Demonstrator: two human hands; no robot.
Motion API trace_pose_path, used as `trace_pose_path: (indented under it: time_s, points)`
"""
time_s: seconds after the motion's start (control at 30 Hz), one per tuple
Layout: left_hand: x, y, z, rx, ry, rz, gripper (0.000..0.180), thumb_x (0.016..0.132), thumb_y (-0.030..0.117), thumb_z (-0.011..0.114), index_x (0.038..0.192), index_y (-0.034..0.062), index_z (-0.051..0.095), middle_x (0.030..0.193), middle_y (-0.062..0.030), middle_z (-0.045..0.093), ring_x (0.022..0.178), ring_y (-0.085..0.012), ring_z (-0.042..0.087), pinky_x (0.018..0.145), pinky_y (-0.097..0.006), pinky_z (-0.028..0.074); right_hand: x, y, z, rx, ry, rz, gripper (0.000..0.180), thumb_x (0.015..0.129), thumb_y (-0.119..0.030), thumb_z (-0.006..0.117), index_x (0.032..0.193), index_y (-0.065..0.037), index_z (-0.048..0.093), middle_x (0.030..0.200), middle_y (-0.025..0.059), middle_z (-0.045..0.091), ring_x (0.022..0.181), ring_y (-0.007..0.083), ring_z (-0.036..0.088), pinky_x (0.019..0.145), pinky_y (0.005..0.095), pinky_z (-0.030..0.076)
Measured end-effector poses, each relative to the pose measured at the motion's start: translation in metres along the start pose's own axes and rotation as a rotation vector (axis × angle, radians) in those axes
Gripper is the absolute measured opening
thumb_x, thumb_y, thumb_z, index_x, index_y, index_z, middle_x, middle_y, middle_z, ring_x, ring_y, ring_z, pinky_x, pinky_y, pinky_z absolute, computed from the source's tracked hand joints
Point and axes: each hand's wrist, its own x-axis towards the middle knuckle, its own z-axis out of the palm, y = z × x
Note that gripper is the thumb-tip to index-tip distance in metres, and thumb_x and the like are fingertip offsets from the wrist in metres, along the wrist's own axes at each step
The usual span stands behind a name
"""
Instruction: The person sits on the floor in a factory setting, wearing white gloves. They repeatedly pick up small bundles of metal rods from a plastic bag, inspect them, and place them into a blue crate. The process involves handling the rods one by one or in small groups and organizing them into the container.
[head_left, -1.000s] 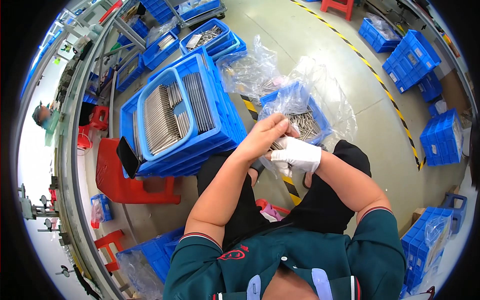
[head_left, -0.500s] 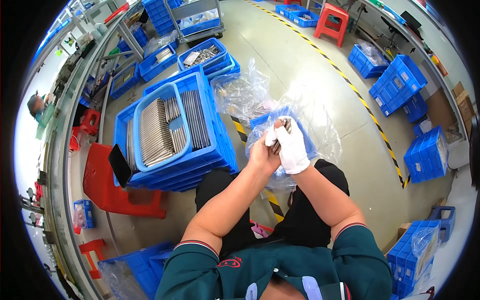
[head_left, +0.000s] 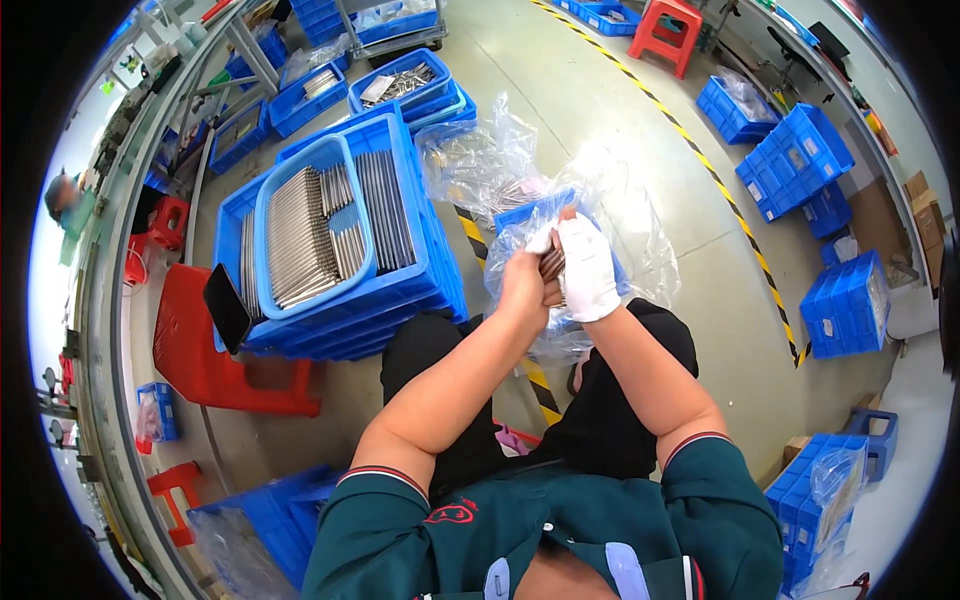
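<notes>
Both hands meet in front of me over a blue bin (head_left: 520,214) with a clear plastic bag about it. My bare left hand (head_left: 522,286) is closed around a small bundle of thin metal rods (head_left: 551,264). My right hand (head_left: 588,268), in a white glove with bare fingertips showing, presses against the bundle from the right. The fingers hide most of the rods, so their length and ends cannot be made out. More slim metal pieces (head_left: 522,192) lie in the clear plastic (head_left: 480,150) just beyond the bin.
To the left, stacked blue crates (head_left: 350,325) carry a light-blue tray (head_left: 372,235) of neatly rowed metal rods. A dark phone-like slab (head_left: 228,308) leans at its corner, near a red stool (head_left: 190,345). Blue crates (head_left: 795,160) stand along the right, past a yellow-black floor line (head_left: 690,150).
The whole view has shifted slightly. My right hand's fingers have straightened upward along the bundle, and the hands remain together on the rods.
</notes>
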Motion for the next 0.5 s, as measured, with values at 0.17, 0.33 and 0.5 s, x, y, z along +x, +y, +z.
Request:
trace_pose_path:
  time_s: [0.17, 0.33, 0.5]
  points:
    - [0.009, 0.034, -0.003, 0.88, 0.278, 0.743, 0.027, 0.094, 0.026, 0.049, 0.083, 0.002, 0.053, 0.067, -0.0148, 0.056, 0.053, -0.0281, 0.052, 0.049, -0.037, 0.04, -0.003, 0.002, -0.016, -0.241, -0.088, 0.159, 0.032, 0.094, -0.034, 0.047, 0.087, -0.005, 0.061, 0.069, 0.0015, 0.058, 0.049, 0.0061, 0.045, 0.045, 0.0208, 0.035]
    - [-0.019, 0.062, 0.009, 1.308, 0.182, 0.677, 0.024, 0.092, 0.021, 0.053, 0.092, -0.0028, 0.055, 0.07, -0.018, 0.058, 0.062, -0.0262, 0.054, 0.059, -0.036, 0.044, -0.013, -0.014, -0.025, -0.159, -0.485, 0.609, 0.031, 0.093, -0.034, 0.05, 0.091, -0.006, 0.063, 0.059, 0.0008, 0.057, 0.043, 0.0061, 0.044, 0.041, 0.0193, 0.031]
    - [-0.023, 0.062, 0.005, 1.263, -0.028, 0.699, 0.022, 0.092, 0.021, 0.053, 0.094, -0.0014, 0.054, 0.064, -0.0125, 0.055, 0.061, -0.0188, 0.054, 0.058, -0.035, 0.044, -0.015, -0.023, -0.028, -0.059, -0.702, 0.762, 0.034, 0.092, -0.035, 0.053, 0.089, -0.002, 0.061, 0.064, 0.0049, 0.061, 0.049, 0.0087, 0.054, 0.043, 0.0196, 0.037]
